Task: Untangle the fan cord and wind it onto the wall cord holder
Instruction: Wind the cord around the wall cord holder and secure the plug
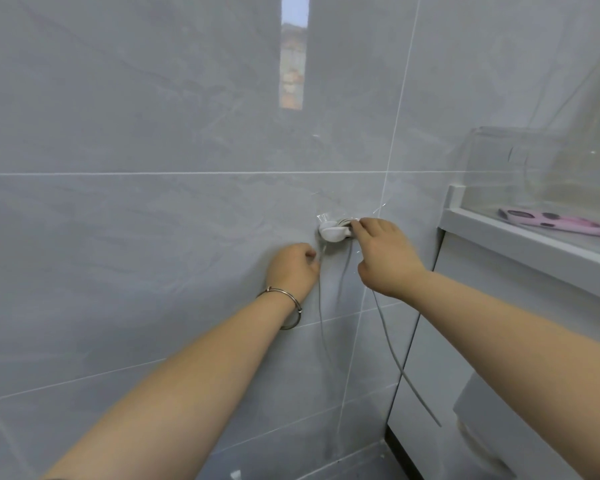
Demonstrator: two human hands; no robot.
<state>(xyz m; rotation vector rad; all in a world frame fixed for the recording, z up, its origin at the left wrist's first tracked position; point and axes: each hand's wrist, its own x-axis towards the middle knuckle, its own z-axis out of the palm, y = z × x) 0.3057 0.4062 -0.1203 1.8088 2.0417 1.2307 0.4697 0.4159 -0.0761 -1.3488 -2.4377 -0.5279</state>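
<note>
A small white cord holder (pixel 333 231) is stuck to the grey tiled wall at mid-frame. A thin grey fan cord (pixel 394 355) lies looped over the holder and hangs down in strands on both sides. My right hand (pixel 383 252) pinches the cord at the holder's right end, and the cord trails from under that hand down to the right. My left hand (pixel 293 266), a metal bangle on its wrist, is closed on a strand of the cord just below and left of the holder. The fan itself is out of view.
A white cabinet (pixel 520 244) with a ledge juts out at the right, close to my right arm. On it lie a pink case (pixel 558 221) and a clear plastic box (pixel 520 161). Dark floor shows at the bottom.
</note>
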